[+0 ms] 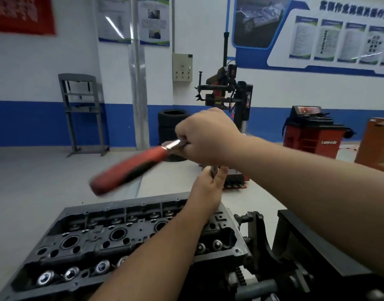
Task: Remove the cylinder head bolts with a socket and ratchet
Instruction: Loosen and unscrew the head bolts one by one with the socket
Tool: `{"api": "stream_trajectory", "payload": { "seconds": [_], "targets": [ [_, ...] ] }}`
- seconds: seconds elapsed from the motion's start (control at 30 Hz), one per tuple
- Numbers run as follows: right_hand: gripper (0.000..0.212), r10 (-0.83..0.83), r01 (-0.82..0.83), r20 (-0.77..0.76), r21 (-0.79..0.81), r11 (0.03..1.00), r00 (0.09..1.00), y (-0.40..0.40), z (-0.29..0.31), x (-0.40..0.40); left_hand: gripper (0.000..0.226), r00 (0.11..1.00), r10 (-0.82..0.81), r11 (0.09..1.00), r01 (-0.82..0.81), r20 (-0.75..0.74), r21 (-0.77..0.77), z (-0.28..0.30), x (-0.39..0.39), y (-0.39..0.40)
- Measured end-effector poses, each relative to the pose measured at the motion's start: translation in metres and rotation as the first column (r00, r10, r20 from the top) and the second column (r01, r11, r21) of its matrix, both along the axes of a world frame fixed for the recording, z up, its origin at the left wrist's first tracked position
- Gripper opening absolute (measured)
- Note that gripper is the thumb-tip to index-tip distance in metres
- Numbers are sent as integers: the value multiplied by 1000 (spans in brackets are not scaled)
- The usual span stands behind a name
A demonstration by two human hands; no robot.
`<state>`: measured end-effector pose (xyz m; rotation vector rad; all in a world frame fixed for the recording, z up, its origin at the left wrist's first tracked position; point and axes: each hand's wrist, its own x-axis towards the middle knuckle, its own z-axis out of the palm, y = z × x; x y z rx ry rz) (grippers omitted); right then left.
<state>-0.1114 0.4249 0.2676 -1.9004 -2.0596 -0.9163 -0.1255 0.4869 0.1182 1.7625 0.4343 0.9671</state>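
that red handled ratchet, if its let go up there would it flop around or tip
Probably stiff: the ratchet shows as one straight bar from its red handle to the metal neck. Likely to tip handle-down if released, since the right hand grips only the head end and the long handle overhangs. The left hand pinches a thin part beneath, perhaps an extension.
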Motion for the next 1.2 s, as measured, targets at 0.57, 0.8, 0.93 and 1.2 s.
{"api": "stream_trajectory", "payload": {
  "seconds": [0.57,0.8,0.93,1.2],
  "targets": [
    [16,86,-108,-164,-134,985,983,-28,3,24,53,991,-117,991,121,69,-50,2,-2,-3],
    [31,272,-235,-849,181,955,452,-54,-34,47,34,994,-86,987,93,64,-129,-1,3,2],
    [48,403,-29,-781,473,881,-477,-46,-51,41,37,995,-90,994,92,42,-59,-2,1,3],
    [29,-21,140,-999,-27,990,-42,-61,-12,20,36,991,-121,986,126,51,-109,-3,1,4]
  ]
}}
